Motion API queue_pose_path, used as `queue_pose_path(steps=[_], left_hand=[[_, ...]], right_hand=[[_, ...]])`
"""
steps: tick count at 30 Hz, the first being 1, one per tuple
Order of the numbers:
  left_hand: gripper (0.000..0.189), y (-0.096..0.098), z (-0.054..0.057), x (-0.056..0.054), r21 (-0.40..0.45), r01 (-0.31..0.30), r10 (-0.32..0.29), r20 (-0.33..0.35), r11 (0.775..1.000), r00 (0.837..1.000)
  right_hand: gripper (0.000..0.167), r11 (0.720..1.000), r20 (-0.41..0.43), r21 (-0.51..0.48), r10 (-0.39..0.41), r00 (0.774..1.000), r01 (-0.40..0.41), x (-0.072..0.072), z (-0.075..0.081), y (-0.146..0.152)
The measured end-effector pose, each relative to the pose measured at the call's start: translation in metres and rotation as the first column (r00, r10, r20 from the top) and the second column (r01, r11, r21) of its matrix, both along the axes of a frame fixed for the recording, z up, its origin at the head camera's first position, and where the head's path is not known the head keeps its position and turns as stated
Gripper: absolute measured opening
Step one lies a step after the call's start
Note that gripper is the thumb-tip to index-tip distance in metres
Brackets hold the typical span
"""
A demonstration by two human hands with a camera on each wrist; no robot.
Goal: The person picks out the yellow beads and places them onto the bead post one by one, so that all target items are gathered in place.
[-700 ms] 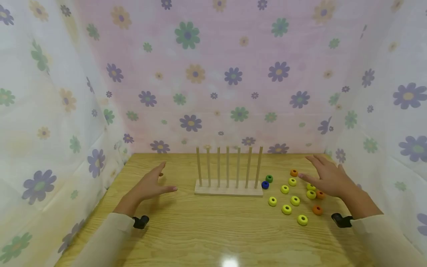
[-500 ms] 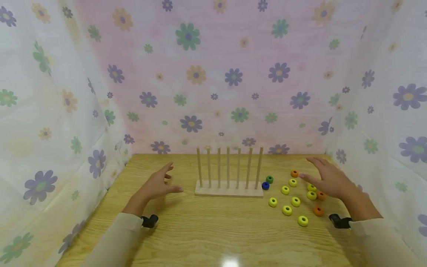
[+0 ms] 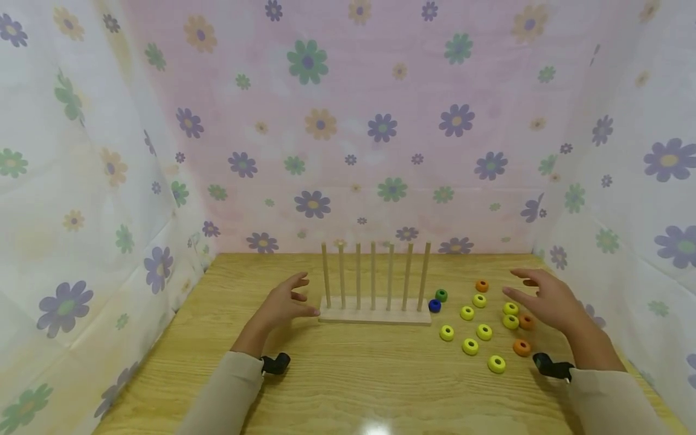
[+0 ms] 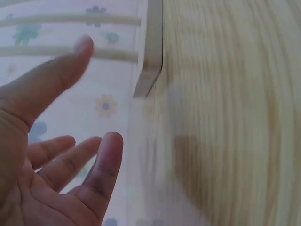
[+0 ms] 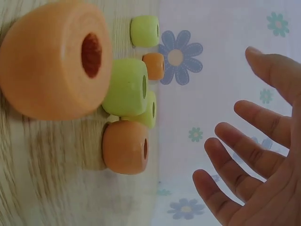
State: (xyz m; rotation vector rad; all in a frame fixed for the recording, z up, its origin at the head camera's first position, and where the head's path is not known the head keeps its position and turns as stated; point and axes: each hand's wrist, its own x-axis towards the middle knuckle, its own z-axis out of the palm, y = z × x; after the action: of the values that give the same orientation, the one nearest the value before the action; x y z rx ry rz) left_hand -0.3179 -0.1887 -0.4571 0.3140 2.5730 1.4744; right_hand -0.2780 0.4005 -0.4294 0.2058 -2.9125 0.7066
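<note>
A wooden peg rack [image 3: 375,314] with a row of upright pegs stands mid-table, its pegs bare. My left hand [image 3: 283,305] is at the rack's left end, thumb and fingers spread, holding nothing; in the left wrist view the thumb [image 4: 56,77] overlaps the pegs, and I cannot tell whether it touches. To the right, my right hand [image 3: 551,299] hovers beside the beads with loosely spread fingers and an empty palm. Nearest it lie yellow beads [image 3: 510,322] and orange beads [image 5: 126,147]. A blue bead [image 3: 435,306] and a green bead [image 3: 441,295] lie by the rack's right end.
More yellow beads [image 3: 470,346] are scattered over the right half of the wooden table [image 3: 348,374]. Flower-printed cloth [image 3: 348,121] hangs behind the table and along both sides. A black wrist camera [image 3: 277,364] is strapped to each wrist.
My left hand has moved right, up to the rack's left end. My right hand has shifted slightly right and nearer to me. Rack and beads stay where they were.
</note>
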Motion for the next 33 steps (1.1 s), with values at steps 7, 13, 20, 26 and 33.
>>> queue_pose_path(steps=[7,13,20,26,33], left_hand=[[0.101,0.015,-0.001,0.003,0.05,0.043,-0.044,0.019,0.998,0.999],[0.096,0.022,0.001,0.006,0.06,0.047,-0.049,0.033,0.997,0.998],[0.086,0.024,-0.002,0.007,0.022,0.037,-0.038,0.028,0.999,0.999],[0.081,0.026,-0.009,0.001,0.012,0.07,-0.071,0.016,0.997,0.997],[0.077,0.027,-0.011,-0.001,-0.005,0.056,-0.056,0.002,0.998,0.998]], right_hand=[[0.072,0.995,0.046,-0.1,-0.02,0.999,0.025,-0.005,-0.011,0.009],[0.069,0.985,0.062,-0.169,-0.02,0.998,0.03,-0.009,-0.023,0.013],[0.066,0.975,0.097,-0.215,-0.041,0.994,0.061,-0.01,-0.032,0.017],[0.067,0.975,0.152,-0.21,-0.047,0.987,0.079,-0.007,-0.038,0.024],[0.066,0.978,0.186,-0.203,-0.007,0.982,0.045,-0.009,-0.042,0.029]])
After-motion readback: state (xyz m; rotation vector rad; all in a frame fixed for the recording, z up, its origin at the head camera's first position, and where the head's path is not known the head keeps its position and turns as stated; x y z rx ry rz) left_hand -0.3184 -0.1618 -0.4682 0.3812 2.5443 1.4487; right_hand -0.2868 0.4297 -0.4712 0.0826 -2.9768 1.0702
